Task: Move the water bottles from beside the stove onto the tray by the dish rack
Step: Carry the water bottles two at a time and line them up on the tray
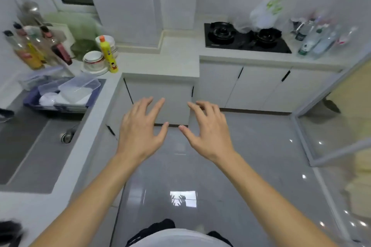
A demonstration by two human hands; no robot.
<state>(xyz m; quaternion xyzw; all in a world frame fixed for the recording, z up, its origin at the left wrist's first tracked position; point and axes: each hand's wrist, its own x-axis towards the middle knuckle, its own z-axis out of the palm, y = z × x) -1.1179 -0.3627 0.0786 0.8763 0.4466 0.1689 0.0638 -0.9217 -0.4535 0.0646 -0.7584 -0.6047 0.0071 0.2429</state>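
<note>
Risk first: the tray [30,101] at the sink's back edge already carries boxes, so bottles set there may tip. Left hand [140,132] spread wide, holding nothing; right hand [208,134] the same, touching nothing. The water bottles [315,40] crowd the counter's right end beside the stove [247,39]; one careless grab could topple its neighbours.

water bottles [313,40] | clear, upright, clustered | counter right of stove [247,38]
</note>
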